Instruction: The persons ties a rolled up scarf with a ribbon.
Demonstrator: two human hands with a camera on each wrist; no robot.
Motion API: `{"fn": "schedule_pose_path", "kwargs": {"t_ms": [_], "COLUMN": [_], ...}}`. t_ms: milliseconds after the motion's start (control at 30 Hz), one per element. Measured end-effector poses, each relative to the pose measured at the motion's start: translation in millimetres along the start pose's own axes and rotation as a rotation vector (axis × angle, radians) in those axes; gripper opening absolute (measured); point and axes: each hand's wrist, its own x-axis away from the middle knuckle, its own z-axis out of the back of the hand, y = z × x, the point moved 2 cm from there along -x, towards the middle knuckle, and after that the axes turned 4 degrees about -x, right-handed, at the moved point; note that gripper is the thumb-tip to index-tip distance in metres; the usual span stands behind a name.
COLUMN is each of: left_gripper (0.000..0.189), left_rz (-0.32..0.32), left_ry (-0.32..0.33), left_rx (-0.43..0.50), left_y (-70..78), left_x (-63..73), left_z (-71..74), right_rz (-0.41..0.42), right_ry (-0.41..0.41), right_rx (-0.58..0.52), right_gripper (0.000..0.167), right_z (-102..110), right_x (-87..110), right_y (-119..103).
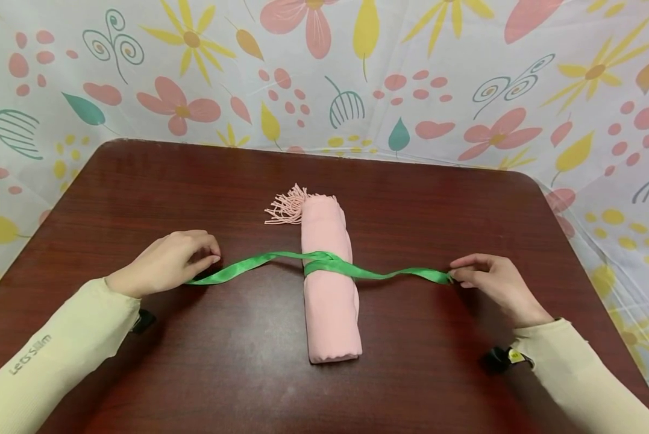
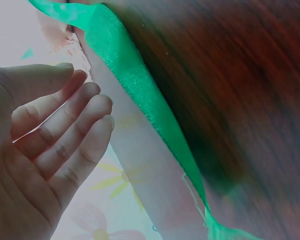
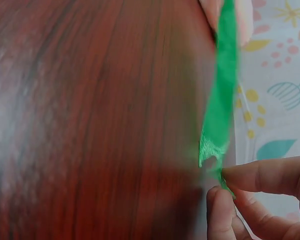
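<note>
A rolled pink scarf [image 1: 329, 313] with a fringe at its far end lies on the table. Around its middle runs a green ribbon [image 1: 328, 265], crossed on top, with one tail out to each side. My left hand [image 1: 175, 259] hovers beside the left tail; in the left wrist view its fingers are loosely bent and apart from the ribbon [image 2: 135, 82]. At the other side, my right hand [image 1: 492, 283] pinches the frayed tip of the right tail between thumb and forefinger. The right wrist view shows that ribbon end [image 3: 220, 110] close up.
The dark red-brown wooden table [image 1: 221, 386] has rounded far corners. Behind it hangs a white cloth [image 1: 313, 78] printed with flowers and leaves. A small black device [image 1: 498, 360] sits under the right sleeve.
</note>
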Motion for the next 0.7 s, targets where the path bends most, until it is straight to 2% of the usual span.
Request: {"fn": "schedule_pose_path", "kwargs": {"t_ms": [200,333,467,700], "left_gripper": [0.003,0.004,0.005,0.004], "left_rz": [0.008,-0.013,-0.033,-0.029], "left_ry": [0.0,0.008,0.023,0.018], "left_rx": [0.012,0.031,0.048,0.071], "left_y": [-0.8,-0.4,0.4,4.3], "left_x": [0.4,-0.1,-1.6,-5.0], "left_z": [-0.1,0.2,-0.2,-2.7], "right_rz": [0.004,0.005,0.014,0.017], "right_ry": [0.019,0.019,0.011,-0.019], "right_rx": [0.025,0.023,0.023,-0.004], "right_gripper": [0.043,0.044,0.044,0.041], "right_z": [6,7,5,-2], "right_x": [0.3,0.6,0.8,1.7], "right_y": [5,4,1,-8]}}
